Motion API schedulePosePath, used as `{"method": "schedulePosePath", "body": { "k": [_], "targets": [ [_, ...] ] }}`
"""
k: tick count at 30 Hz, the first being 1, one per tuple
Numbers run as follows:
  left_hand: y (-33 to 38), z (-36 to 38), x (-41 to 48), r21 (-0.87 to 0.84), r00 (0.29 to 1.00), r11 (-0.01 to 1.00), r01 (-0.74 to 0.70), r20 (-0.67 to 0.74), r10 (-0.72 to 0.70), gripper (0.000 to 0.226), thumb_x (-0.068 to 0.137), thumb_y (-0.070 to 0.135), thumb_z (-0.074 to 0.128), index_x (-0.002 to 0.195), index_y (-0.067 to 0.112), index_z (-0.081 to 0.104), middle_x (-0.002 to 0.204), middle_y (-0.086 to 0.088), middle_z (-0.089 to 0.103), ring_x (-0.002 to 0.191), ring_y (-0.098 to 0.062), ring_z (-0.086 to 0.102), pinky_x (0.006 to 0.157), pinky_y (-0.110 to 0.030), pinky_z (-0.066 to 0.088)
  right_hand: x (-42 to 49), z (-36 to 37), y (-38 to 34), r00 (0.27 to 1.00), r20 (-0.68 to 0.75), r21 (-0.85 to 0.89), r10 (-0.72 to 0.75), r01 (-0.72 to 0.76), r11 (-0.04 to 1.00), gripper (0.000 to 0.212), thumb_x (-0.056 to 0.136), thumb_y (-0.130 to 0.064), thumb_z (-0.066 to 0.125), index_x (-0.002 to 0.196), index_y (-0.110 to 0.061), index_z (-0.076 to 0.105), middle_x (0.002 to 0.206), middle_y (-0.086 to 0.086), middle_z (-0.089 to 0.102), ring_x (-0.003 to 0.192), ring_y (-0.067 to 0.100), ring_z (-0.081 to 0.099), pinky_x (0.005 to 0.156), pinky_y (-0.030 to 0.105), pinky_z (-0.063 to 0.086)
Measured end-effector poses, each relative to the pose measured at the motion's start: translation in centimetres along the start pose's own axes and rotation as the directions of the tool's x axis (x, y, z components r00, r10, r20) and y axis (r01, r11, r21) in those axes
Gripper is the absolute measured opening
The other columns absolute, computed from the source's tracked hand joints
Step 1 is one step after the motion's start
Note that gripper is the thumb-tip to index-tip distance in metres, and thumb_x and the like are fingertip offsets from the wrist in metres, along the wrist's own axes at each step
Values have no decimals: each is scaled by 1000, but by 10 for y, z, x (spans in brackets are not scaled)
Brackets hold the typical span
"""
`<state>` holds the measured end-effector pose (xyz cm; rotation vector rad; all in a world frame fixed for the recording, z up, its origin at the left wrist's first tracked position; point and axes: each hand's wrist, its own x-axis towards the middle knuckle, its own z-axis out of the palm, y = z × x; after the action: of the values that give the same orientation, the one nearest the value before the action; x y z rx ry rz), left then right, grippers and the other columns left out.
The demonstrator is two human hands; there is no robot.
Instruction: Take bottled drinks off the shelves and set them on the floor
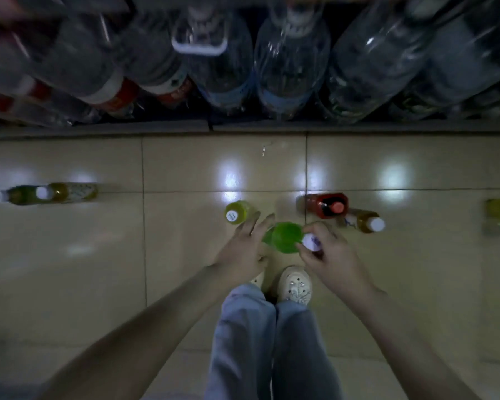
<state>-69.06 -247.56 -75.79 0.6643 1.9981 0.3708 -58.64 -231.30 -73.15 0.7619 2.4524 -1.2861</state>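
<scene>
My right hand [334, 255] pinches the cap of the green bottle [285, 236] at 12 o'clock from my shoes. My left hand [243, 249] is open beside it. The bottle may already be touching the floor [98, 269]. Several bottles stand from 9 to 3 o'clock, and the shelf [156, 131] holds many more.

L hand [240, 254] spread; R hand [334, 256] fingers curled.

Green white-capped bottle [285, 237] near upright yellow bottle [238, 212]

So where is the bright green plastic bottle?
Head view, centre: the bright green plastic bottle is gripped by the right hand, right of the yellow bottle.
</scene>
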Motion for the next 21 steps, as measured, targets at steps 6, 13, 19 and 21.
{"method": "schedulePosePath", "body": {
  "k": [6,13,19,21],
  "targets": [
    [143,-129,-83,33,963,967,-251,111,246,73,71,30,77,136,24,43,127,0,58,115,-18,54,91,-25,43,-88,-184,-134,976,-158,210,-146,178,961,16,78,-24,69,92,-28,62,90,-15,61,73,-3,57,64,8,40],
    [329,-209,-178,8,927,927,-375,5,375,59,61,51,81,112,30,60,103,8,70,95,-9,64,84,-28,52,-181,-316,-180,961,-258,638,100,91,764,59,76,-11,78,124,-26,48,111,-4,63,89,-3,63,78,17,51],
    [510,-185,-215,103,862,857,-505,2,507,52,70,52,77,112,26,61,98,10,66,92,-6,62,78,-24,50,-262,-419,-148,969,-216,870,122,134,474,81,54,-49,88,121,-16,57,114,2,70,100,18,68,77,36,57],
    [567,-157,-220,150,840,829,-539,16,543,57,70,48,76,117,23,56,100,6,66,91,-10,63,79,-28,52,-288,-458,-127,942,-284,860,179,168,482,67,65,-35,85,120,-12,56,111,6,70,93,20,69,79,41,58]
  ]
}}
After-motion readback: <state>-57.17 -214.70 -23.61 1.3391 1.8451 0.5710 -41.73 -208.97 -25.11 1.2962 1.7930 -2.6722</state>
